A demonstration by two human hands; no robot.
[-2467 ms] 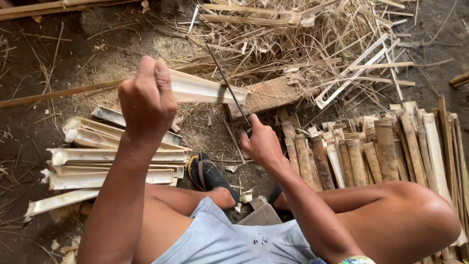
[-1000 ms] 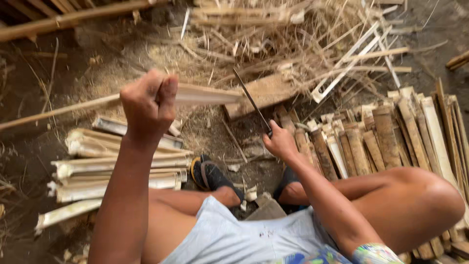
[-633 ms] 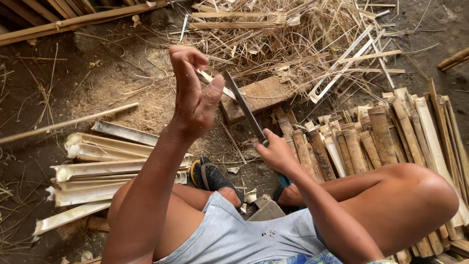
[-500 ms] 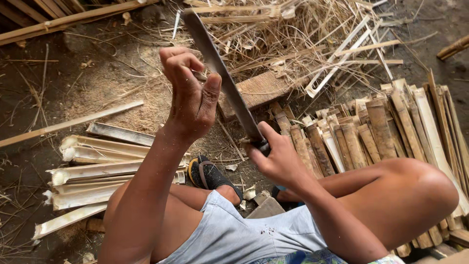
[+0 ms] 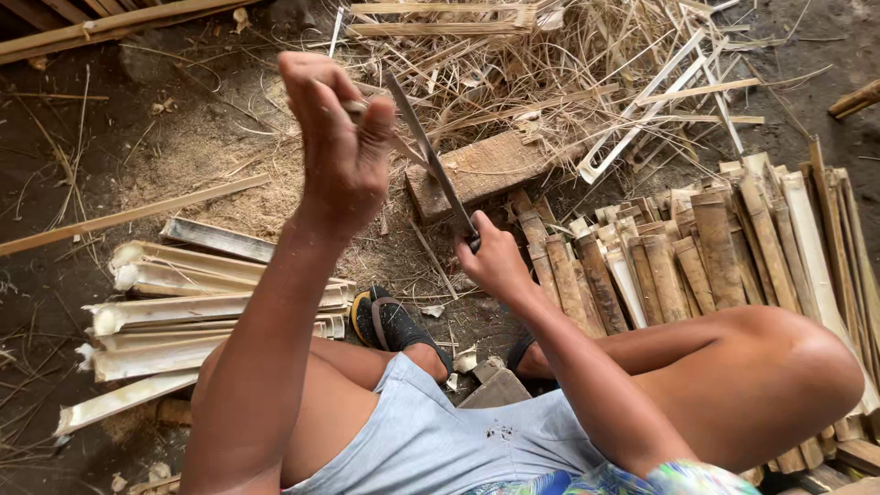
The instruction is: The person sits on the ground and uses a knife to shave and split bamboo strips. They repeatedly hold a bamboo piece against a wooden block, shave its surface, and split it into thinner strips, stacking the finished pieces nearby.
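Dirt floor (image 5: 110, 147), bamboo slats all round. Right hand (image 5: 495, 261) grips machete (image 5: 431, 160); left hand (image 5: 339, 137), grip pinched on a sliver, touches the blade — a slip could cut fingers.

A single head-worn camera looks steeply down, close over the lap and ground.

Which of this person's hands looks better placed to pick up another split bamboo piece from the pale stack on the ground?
Probably the left hand: it is raised above the stack of pale bamboo pieces, pinching only something small. The right hand is closed around the knife.
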